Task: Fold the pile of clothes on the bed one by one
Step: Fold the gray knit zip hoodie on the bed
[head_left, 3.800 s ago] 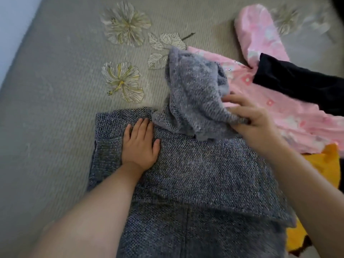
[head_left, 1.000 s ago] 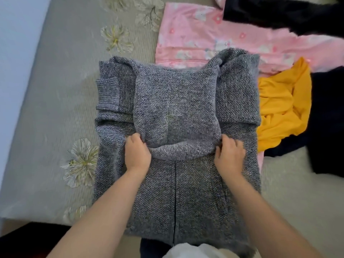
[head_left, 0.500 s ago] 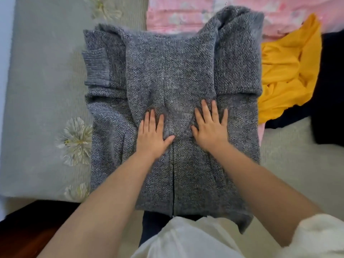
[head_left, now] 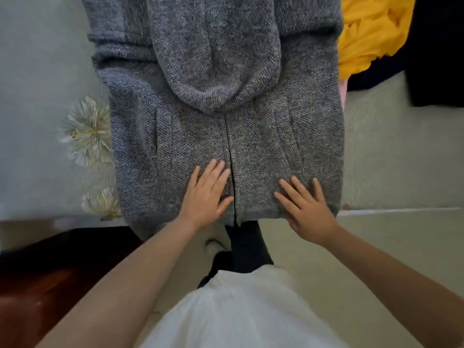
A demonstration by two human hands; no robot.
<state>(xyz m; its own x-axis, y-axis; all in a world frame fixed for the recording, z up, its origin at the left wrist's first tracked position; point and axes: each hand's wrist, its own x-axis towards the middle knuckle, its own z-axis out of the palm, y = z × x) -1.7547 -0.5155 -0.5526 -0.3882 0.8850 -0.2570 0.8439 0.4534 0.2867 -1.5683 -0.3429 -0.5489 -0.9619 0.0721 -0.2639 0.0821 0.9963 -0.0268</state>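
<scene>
The grey cardigan [head_left: 226,101] lies at the bed's [head_left: 45,71] near edge, hood and sleeves already folded in. Left hand [head_left: 207,194] and right hand [head_left: 307,207] press its hem, fingers flat and spread. Yellow garment [head_left: 369,33] and dark clothes [head_left: 437,46] wait unfolded.

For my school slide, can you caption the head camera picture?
Left hand and right hand lie flat on a grey knit hoodie on the bed.

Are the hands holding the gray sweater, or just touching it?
Just touching. The left hand and right hand lie flat with straight fingers on the gray sweater, near its bottom hem. Nothing is held.
</scene>
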